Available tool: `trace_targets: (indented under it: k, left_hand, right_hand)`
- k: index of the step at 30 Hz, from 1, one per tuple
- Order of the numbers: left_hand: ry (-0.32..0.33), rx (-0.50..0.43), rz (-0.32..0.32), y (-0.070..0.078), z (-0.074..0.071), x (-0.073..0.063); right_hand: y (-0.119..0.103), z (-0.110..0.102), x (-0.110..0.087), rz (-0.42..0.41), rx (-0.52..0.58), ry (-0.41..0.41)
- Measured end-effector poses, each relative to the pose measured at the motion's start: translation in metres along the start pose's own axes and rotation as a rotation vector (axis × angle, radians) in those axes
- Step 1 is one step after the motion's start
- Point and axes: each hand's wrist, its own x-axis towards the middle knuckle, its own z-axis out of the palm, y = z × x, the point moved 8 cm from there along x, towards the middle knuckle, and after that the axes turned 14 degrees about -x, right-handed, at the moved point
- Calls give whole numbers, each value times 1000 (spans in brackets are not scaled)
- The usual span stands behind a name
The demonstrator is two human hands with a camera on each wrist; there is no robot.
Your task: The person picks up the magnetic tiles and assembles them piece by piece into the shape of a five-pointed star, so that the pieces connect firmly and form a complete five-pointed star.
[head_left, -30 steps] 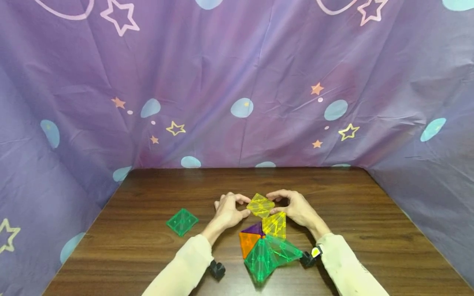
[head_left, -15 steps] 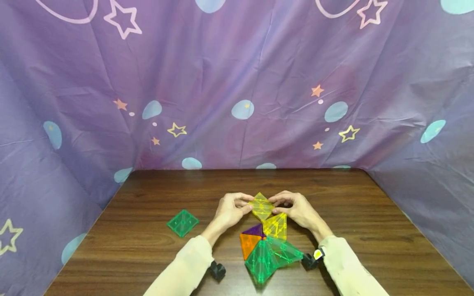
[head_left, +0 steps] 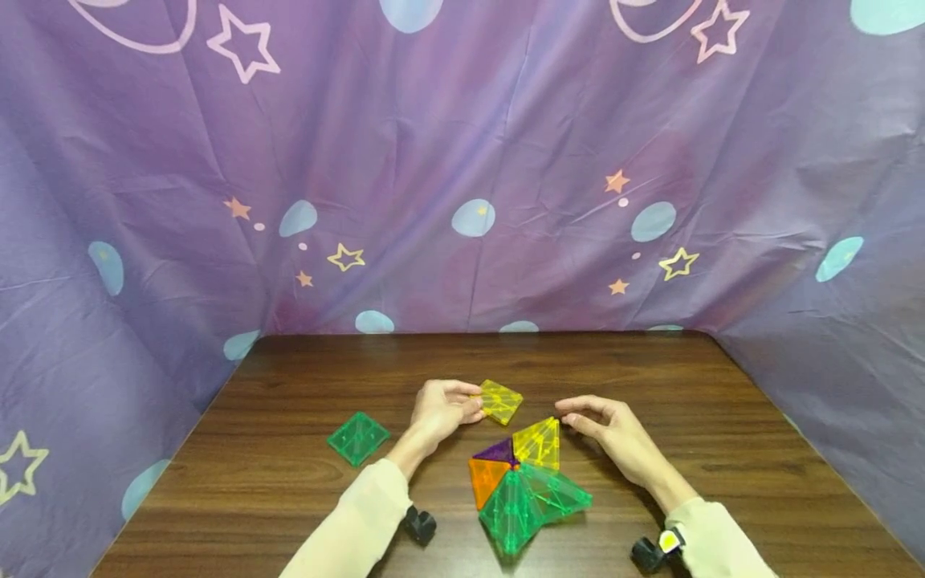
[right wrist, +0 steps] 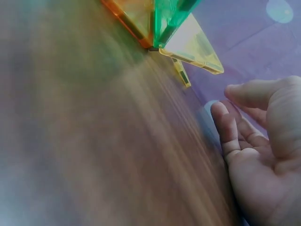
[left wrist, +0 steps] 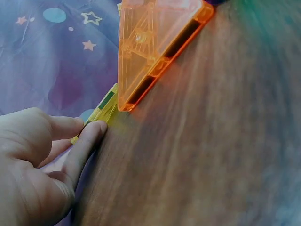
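Between thumb and fingers my left hand [head_left: 437,416] pinches a see-through yellow square magnetic tile [head_left: 500,403] at its left corner; the left wrist view shows the tile [left wrist: 109,106] edge-on. In front of it stands a joined group of tiles: a yellow tile [head_left: 538,444], a purple one [head_left: 496,452], an orange triangle [head_left: 489,484] and green ones [head_left: 511,514]. My right hand [head_left: 620,440] holds nothing, its fingers loosely bent, fingertips just right of the group's yellow tile. In the right wrist view that hand [right wrist: 263,146] is likewise bare.
A loose green square tile [head_left: 357,439] lies on the brown wooden table [head_left: 275,498], left of my left hand. Behind the table and along both sides hangs a purple cloth [head_left: 405,160] with stars. Black camera mounts [head_left: 419,526] sit under both wrists.
Earlier both hands held the yellow square at its sides. My right hand has let go and drawn back right and nearer; the left has shifted the tile slightly left and turned it.
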Motion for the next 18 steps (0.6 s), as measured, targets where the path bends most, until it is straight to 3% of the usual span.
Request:
trace_targets:
  k: [6, 14, 18]
  left_hand:
    - [30, -22, -21, -3, -4, 0]
    - [62, -10, -2, -2, -4, 1]
    - [78, -19, 5, -2, -6, 0]
  right_hand:
    - [-3, -2, -26, -18, 9, -82]
    - [-27, 11, -57, -208, 151, -294]
    - [-35, 21, -64, -232, 216, -377]
